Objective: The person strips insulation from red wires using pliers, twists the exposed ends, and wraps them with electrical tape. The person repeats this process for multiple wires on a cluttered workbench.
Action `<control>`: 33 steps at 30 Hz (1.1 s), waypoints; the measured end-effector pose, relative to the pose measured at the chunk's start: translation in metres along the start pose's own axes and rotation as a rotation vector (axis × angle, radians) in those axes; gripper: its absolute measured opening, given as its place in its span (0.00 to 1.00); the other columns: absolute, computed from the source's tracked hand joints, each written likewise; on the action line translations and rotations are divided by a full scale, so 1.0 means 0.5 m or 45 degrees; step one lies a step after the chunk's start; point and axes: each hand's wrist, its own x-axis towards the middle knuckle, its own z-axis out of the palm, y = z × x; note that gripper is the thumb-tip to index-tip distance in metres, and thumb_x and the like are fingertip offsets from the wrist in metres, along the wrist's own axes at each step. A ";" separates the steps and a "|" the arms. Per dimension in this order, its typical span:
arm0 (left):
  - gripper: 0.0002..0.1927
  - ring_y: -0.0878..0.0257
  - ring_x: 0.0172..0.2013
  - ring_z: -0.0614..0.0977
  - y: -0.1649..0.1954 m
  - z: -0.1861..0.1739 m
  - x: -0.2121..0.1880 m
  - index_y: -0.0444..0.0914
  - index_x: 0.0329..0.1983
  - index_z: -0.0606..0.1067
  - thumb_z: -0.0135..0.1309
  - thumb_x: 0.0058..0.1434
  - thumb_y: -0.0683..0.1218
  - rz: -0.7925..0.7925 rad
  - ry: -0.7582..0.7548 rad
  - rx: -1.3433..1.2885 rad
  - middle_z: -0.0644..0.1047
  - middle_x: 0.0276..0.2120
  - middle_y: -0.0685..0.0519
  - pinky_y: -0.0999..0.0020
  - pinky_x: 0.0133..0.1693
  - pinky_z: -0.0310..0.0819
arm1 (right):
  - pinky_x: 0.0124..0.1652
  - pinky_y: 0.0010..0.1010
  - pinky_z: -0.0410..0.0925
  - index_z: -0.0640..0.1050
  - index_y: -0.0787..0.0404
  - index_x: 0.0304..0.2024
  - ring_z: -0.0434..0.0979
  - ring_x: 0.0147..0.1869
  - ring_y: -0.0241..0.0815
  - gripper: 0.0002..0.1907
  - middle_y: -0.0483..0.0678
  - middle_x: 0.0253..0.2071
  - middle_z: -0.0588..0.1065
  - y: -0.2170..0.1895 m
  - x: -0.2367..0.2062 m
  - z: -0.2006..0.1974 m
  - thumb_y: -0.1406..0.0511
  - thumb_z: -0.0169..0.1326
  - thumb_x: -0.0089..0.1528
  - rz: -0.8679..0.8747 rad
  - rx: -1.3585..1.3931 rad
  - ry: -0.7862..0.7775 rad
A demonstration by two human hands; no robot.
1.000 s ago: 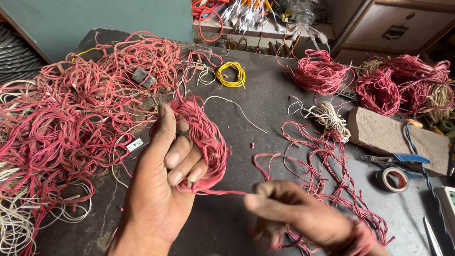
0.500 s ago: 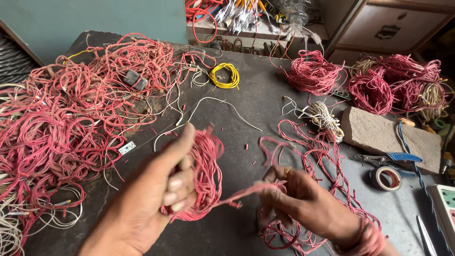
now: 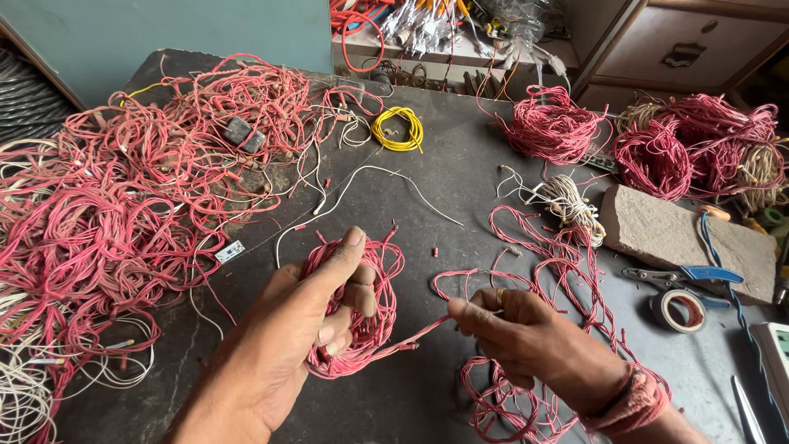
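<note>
Gripping the red wire coil (image 3: 355,312), the left hand (image 3: 296,345) had lowered it — the right hand (image 3: 526,337), beside the coil, pinched its loose strand (image 3: 423,335), drawn taut.

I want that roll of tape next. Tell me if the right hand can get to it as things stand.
Probably yes, but not freely: the right hand is pinching a red wire running to the coil in the left hand. The tape roll lies uncovered to its right.

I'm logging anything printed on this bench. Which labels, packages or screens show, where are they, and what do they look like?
Small label tag: among the loose wires left of the left hand; white rectangle, dark marks.
Device with a screen: right edge of the table; pale casing, greenish display, partly cut off.
</note>
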 end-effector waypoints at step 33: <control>0.38 0.42 0.33 0.76 -0.041 -0.003 0.040 0.30 0.36 0.73 0.36 0.74 0.69 0.705 0.606 1.060 0.74 0.31 0.35 0.48 0.37 0.69 | 0.31 0.26 0.73 0.86 0.57 0.45 0.78 0.31 0.30 0.18 0.42 0.28 0.81 0.022 -0.003 0.046 0.55 0.59 0.59 -0.413 -0.271 -0.063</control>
